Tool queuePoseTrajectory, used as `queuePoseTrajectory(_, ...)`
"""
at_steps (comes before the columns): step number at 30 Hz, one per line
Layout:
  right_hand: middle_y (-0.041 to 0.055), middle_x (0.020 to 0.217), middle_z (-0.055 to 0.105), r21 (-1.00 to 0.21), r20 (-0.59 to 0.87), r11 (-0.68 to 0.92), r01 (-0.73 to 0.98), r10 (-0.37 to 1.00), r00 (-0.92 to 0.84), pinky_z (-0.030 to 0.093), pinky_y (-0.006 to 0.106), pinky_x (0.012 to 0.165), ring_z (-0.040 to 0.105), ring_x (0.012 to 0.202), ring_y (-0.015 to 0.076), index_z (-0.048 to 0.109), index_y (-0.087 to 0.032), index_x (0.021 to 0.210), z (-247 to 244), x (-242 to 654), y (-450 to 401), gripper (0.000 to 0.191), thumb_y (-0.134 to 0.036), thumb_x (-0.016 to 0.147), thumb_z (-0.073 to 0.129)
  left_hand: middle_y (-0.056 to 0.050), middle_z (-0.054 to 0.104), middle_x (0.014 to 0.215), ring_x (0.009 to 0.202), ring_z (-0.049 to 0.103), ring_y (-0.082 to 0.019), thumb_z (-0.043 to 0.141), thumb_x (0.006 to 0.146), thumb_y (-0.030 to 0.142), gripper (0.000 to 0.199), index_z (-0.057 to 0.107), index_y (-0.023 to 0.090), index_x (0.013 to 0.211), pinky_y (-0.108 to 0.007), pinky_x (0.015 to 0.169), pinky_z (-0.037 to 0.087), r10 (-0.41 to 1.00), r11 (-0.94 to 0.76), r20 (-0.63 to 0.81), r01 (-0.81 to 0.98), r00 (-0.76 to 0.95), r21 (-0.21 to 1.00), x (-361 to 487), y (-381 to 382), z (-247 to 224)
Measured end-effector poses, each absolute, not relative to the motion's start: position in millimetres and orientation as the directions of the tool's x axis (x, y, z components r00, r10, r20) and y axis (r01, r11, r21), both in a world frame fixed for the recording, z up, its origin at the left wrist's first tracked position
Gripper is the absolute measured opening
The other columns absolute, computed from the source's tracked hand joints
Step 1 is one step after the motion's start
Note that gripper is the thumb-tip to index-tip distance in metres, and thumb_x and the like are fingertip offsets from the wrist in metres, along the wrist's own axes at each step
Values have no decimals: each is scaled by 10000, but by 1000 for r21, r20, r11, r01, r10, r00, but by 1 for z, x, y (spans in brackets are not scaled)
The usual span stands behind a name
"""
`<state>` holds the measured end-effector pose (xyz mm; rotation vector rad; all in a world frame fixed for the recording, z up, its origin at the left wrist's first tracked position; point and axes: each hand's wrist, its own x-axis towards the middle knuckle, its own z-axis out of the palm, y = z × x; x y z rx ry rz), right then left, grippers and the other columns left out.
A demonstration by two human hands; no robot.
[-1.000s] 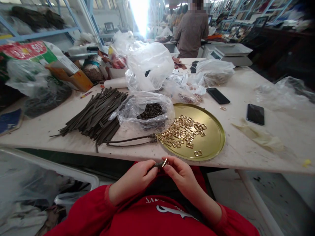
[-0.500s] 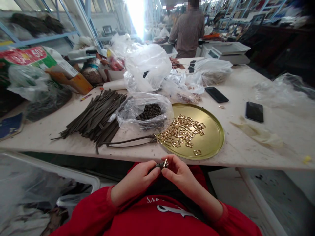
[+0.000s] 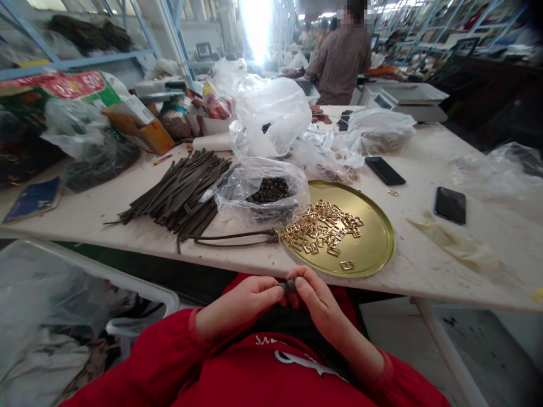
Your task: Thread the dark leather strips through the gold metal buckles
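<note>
In front of my lap, a dark strap with small loops or folds around it is pinched between both hands. My left hand is closed on its left end, thumb on top. My right hand grips the other end between thumb and fingers. Most of the strap is covered by my fingers, and no buckle shows between them. Just beyond, on the table, gold-coloured buckles lie heaped on a round gold tray. A clear plastic bag of small dark loops stands beside the tray.
Dark flat straps are piled on the table, left of the bag. Two black phones lie to the right. White bins flank my lap below the table edge. Another person stands at the back.
The gold buckle that showed at my right fingertips is out of sight now. My right fingers have closed round the strap's end. The view has shifted slightly left.
</note>
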<state>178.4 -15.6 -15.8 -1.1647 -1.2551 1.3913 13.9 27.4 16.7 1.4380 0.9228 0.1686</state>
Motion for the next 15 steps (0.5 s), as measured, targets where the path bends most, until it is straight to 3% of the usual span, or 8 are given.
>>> queuePoseTrajectory(4,-51,576,432,-992,-104,-114,-49,979,-178,346,234,497,408,525,112,453,-203,839,-17,175,-17,202,-381,873,366,19,551,733,653,452,-96,398,865,362,313,592,127,795,-183,590,373,608,66,-398,455,687,888,10,28,17)
queuePoseTrajectory(9,-23,656,463,-988,7,20,151,996,-84,367,246,553,441,592,129,487,-207,850,-26,168,-19,218,-328,901,312,9,559,724,651,465,-112,380,867,357,313,581,132,782,-191,568,373,634,-124,-374,566,677,815,11,30,21)
queuePoseTrajectory(15,12,722,537,-963,50,65,262,997,-64,402,273,627,499,665,157,500,-211,862,-35,161,-16,211,-289,899,308,-43,645,873,771,559,-164,338,895,305,302,598,156,864,-224,687,412,662,-296,-280,586,695,754,14,32,17)
